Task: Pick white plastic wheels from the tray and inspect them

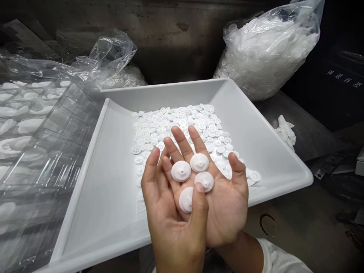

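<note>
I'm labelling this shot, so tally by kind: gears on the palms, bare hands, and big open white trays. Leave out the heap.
White gears: 4
Bare hands, left hand and right hand: 2
Open white tray: 1
Total: 7

Pale grey tray (pixel 108 182) with raised sides, many small white gears (pixel 201 125) heaped loosely across its middle

Bkgd dim | gears (pixel 181 171) bright, near overexp. | clear plastic (pixel 65 167) glare | L edge soft
</note>
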A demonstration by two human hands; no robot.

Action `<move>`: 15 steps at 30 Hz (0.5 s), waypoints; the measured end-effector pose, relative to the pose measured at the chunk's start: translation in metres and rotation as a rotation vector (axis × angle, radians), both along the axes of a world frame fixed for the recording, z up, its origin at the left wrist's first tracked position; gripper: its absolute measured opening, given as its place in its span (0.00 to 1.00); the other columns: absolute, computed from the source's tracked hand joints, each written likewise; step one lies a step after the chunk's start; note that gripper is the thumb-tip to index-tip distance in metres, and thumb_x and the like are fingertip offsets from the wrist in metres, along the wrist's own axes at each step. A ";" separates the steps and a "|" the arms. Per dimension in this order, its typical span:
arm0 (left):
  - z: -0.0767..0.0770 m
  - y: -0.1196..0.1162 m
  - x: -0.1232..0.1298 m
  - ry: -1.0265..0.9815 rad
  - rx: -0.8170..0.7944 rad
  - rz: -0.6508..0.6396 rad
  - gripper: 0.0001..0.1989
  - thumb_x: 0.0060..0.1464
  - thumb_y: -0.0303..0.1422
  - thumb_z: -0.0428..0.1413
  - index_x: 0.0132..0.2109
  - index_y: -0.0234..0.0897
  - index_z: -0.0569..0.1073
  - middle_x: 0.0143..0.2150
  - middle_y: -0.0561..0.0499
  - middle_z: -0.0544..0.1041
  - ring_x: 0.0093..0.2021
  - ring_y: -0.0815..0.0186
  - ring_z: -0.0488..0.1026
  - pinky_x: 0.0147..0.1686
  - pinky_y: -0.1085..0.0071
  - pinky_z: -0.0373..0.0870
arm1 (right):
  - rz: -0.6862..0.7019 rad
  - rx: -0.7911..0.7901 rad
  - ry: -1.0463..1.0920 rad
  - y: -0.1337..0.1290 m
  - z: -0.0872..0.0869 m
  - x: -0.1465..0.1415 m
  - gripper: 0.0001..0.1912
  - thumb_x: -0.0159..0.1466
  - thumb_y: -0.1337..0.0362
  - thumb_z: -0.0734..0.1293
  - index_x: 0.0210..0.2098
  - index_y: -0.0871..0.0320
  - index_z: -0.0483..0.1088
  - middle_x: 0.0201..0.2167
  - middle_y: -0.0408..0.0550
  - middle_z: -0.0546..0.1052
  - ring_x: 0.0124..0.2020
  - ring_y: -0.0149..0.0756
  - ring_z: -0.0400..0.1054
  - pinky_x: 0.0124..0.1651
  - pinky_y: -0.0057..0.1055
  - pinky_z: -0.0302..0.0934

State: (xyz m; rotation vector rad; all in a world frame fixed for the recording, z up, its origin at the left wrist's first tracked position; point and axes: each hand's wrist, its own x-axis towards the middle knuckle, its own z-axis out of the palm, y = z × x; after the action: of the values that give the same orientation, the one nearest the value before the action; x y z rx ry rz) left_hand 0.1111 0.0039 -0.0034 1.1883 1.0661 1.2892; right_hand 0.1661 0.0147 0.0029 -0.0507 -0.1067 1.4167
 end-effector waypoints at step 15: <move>0.002 -0.002 -0.003 0.181 0.214 0.024 0.25 0.63 0.28 0.45 0.64 0.56 0.57 0.70 0.59 0.54 0.70 0.60 0.48 0.68 0.54 0.51 | -0.020 -0.101 0.132 0.000 -0.001 0.003 0.32 0.65 0.49 0.52 0.62 0.58 0.61 0.59 0.48 0.69 0.60 0.39 0.65 0.66 0.42 0.51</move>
State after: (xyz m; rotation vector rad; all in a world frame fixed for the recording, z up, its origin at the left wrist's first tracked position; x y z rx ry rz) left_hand 0.1085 0.0016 -0.0012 1.4797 1.0950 1.3595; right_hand 0.1696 0.0149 0.0016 -0.0414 0.0738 1.4004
